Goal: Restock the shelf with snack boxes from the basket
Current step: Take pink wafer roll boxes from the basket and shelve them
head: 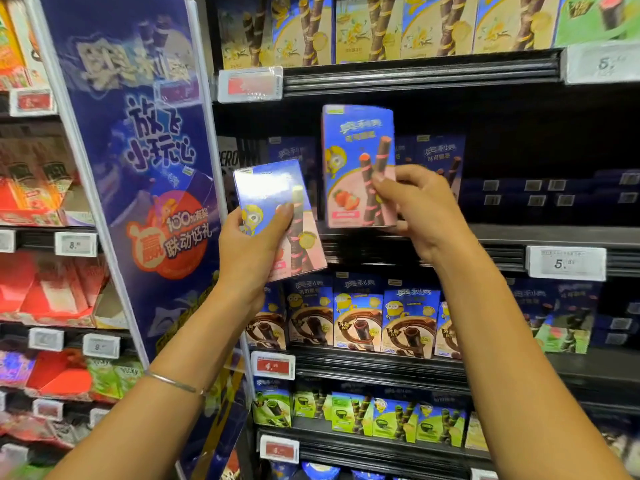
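We have both bare forearms raised, reaching up and forward toward the shelf (540,236). Our left hand (252,244) grips a tilted box (277,199) by its lower half. The thumb lies across the printed front, the fingers are hidden behind, and the box's top leans left. A thin bracelet (173,382) sits on that wrist.

Our right hand (415,209), higher and to the right, pinches an upright box (356,150) at its lower right corner, with the thumb pressed on the front and the other fingers curled round the edge. This box stands straight with its bottom level with the shelf's front lip. We cannot tell whether it rests there or hangs just above. The two boxes are near each other but apart.

Behind our right hand, deeper on the same shelf, more blue boxes (440,161) stand in shadow. Below both hands runs a row of chocolate boxes (356,317). A blue banner (152,168) rises left of our left hand, and a price tag (566,263) hangs right of our right wrist.
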The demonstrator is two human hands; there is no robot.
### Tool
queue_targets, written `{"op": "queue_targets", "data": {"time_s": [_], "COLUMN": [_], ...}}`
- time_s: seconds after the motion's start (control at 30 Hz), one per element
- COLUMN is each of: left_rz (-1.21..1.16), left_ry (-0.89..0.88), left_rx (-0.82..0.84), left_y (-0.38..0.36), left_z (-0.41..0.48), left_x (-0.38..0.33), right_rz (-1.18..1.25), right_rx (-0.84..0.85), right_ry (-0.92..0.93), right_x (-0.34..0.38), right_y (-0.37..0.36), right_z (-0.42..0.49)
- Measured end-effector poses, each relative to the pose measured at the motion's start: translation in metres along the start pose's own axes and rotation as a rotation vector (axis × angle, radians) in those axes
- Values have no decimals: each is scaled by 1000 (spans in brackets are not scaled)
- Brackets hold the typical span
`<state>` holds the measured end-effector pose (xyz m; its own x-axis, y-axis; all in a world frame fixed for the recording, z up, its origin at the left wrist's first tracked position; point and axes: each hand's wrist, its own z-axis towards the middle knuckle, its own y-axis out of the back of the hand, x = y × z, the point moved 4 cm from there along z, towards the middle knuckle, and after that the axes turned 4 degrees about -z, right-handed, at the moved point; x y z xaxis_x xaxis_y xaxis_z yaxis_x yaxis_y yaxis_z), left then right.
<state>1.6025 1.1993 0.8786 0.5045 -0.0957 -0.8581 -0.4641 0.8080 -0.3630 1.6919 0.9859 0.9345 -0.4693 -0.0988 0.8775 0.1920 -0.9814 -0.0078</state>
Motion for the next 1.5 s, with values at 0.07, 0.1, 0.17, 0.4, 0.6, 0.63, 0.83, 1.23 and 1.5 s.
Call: {"op": "queue_targets", "data": {"time_s": [0.07,0.1,0.17,0.4,0.6,0.63,0.83,1.23,1.5], "left_rz": [-11,-10,-6,21,25,24,35,74,80], "left_ry": [17,15,3,-11,-9,-10,-28,-18,-17], "left_rx": [-5,-9,-15,-4,8,9,24,27,50], "left_y": [2,2,2,0,-2,-2,-5,-5,-6], "left_z": [2,3,4,5,6,6,6,8,3], "left_x": [2,2,2,0,0,-1,-2,-3,-10], "right_rz": [-27,-72,-233,-622,-850,-869,-965,-1025,-916], "right_rx": [-115,-161,-214,-186,-227,-228,-211,-196,-243], "right_ry": [2,2,-6,-11,-4,-5,33,68,56], "right_x": [-7,-11,-21,-38,-38,-38,-40,-41,-30], "right_y": [10,14,17,7,-6,-9,-21,-34,-23], "right_z": [15,23,37,56,62,64,75,86,69]}}
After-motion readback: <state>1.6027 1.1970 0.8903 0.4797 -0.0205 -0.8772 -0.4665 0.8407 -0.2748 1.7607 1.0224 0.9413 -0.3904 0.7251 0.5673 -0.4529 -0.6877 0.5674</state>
